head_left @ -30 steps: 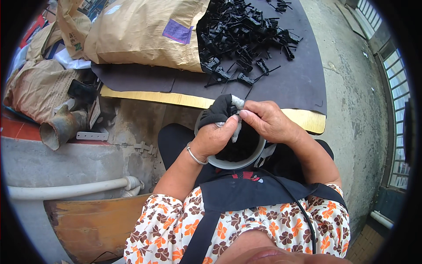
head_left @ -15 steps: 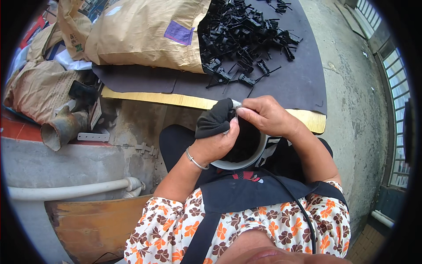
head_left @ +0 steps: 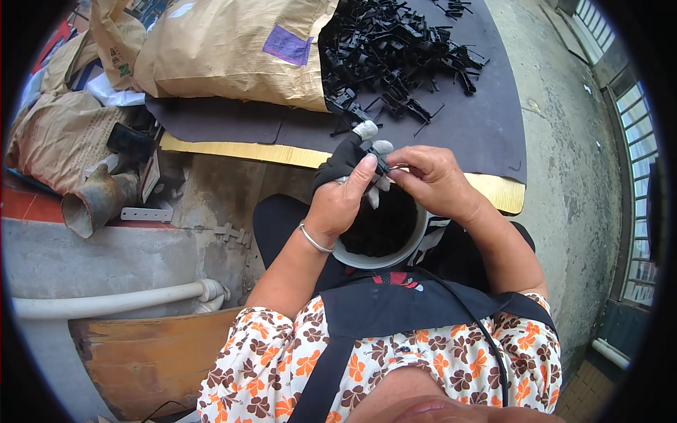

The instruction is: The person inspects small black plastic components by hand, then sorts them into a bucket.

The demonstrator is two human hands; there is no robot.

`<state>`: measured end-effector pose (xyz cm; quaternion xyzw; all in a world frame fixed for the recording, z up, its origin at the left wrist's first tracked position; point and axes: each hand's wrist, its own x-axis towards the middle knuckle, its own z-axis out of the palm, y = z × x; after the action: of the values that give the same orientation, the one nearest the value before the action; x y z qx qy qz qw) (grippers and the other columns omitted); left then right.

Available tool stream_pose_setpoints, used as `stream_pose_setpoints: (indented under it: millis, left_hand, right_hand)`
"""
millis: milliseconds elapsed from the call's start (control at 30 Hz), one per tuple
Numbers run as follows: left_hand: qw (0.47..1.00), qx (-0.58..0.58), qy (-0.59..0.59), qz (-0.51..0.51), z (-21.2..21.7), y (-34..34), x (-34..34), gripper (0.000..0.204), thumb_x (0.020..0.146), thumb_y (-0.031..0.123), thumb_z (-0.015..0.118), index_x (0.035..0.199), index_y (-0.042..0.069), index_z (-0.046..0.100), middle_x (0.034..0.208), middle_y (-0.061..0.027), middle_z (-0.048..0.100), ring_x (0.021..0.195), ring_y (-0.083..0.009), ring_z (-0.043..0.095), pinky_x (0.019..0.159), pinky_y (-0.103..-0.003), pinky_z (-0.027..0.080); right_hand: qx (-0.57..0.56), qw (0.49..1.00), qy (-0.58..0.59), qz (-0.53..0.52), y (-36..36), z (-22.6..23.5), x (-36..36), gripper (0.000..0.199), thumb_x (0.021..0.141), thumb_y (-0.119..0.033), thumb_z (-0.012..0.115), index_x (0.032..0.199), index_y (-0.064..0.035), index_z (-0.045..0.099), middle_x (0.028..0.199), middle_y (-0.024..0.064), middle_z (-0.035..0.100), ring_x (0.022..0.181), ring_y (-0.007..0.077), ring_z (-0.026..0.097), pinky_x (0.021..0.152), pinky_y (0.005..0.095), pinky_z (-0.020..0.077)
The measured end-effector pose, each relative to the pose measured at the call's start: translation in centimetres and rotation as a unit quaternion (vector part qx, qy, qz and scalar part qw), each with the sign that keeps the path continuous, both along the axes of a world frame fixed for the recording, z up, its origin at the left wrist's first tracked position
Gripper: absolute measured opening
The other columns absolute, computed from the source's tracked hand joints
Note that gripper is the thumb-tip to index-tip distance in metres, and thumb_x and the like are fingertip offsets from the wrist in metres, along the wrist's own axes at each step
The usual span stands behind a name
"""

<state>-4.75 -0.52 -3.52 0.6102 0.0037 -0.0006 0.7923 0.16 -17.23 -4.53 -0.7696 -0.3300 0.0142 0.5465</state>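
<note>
My left hand (head_left: 345, 185), in a dark partial glove with light grey fingertips and a bare thumb, grips a small black plastic part (head_left: 376, 158) between thumb and fingers. My right hand (head_left: 431, 180) is bare; its thumb and forefinger pinch at the right end of that same part. Exactly what the right fingertips hold is too small to make out. Both hands are above a light grey bucket (head_left: 384, 262) between my knees, with dark contents inside. Beyond them, a pile of similar black plastic parts (head_left: 395, 60) with thin prongs lies on the table.
The dark-covered table (head_left: 486, 134) has a bare wooden front edge (head_left: 240, 152). A large brown paper sack (head_left: 226, 56) lies on it, open toward the pile. At left are another sack (head_left: 67, 141), a rusty metal pipe (head_left: 99, 201) and a white pipe (head_left: 113, 304). A barred window (head_left: 638, 155) is at right.
My left hand has turned and its gloved fingers have opened out, bringing the black part into sight. Nearer parts at the pile's front edge have shifted or gone. My right hand stays close by.
</note>
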Motion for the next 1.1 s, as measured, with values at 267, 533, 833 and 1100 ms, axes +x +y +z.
stream_pose_setpoints:
  millis: [267, 533, 833, 1100]
  left_hand:
    - [0.994, 0.108, -0.03, 0.011, -0.4, -0.5, 0.2, 0.033, 0.09, 0.013, 0.058, 0.119, -0.001, 0.053, 0.082, -0.0013, 0.062, 0.068, -0.006, 0.053, 0.061, -0.021, 0.046]
    - [0.964, 0.205, -0.108, -0.129, 0.5, -0.3, -0.7, 0.034, 0.09, 0.007, 0.051, 0.123, -0.002, 0.048, 0.087, -0.0032, 0.061, 0.072, -0.0055, 0.052, 0.064, -0.018, 0.043]
    - [0.966, 0.246, -0.083, -0.019, -0.3, -0.6, -0.7, 0.036, 0.083, 0.005, 0.055, 0.117, -0.005, 0.052, 0.102, -0.014, 0.063, 0.089, -0.0171, 0.061, 0.08, -0.028, 0.048]
    - [0.906, 0.359, -0.219, 0.04, -0.7, -0.9, -0.7, 0.034, 0.084, 0.0, 0.053, 0.118, -0.006, 0.053, 0.104, -0.0129, 0.063, 0.092, -0.0165, 0.06, 0.082, -0.028, 0.047]
  right_hand:
    - [-0.008, 0.973, -0.218, 0.075, -0.1, 1.2, -1.3, 0.029, 0.068, -0.007, 0.073, 0.093, -0.0046, 0.058, 0.07, 0.0097, 0.058, 0.057, 0.0263, 0.056, 0.051, 0.0322, 0.0436]
    - [0.098, 0.984, 0.147, -0.033, 0.4, 0.3, -1.2, 0.018, 0.081, -0.008, 0.068, 0.076, -0.0025, 0.052, 0.063, -0.0038, 0.044, 0.059, 0.0009, 0.038, 0.05, 0.019, 0.033]
    - [0.023, 0.999, 0.028, 0.018, 0.0, 0.2, -1.0, 0.022, 0.093, -0.016, 0.05, 0.079, 0.0003, 0.051, 0.061, 0.01, 0.047, 0.053, 0.019, 0.041, 0.053, 0.0311, 0.0391]
    - [0.006, 0.997, 0.075, -0.014, 0.9, -0.4, -1.4, 0.023, 0.093, -0.016, 0.051, 0.078, 0.0016, 0.051, 0.06, 0.0089, 0.047, 0.056, 0.0153, 0.043, 0.054, 0.0298, 0.0396]
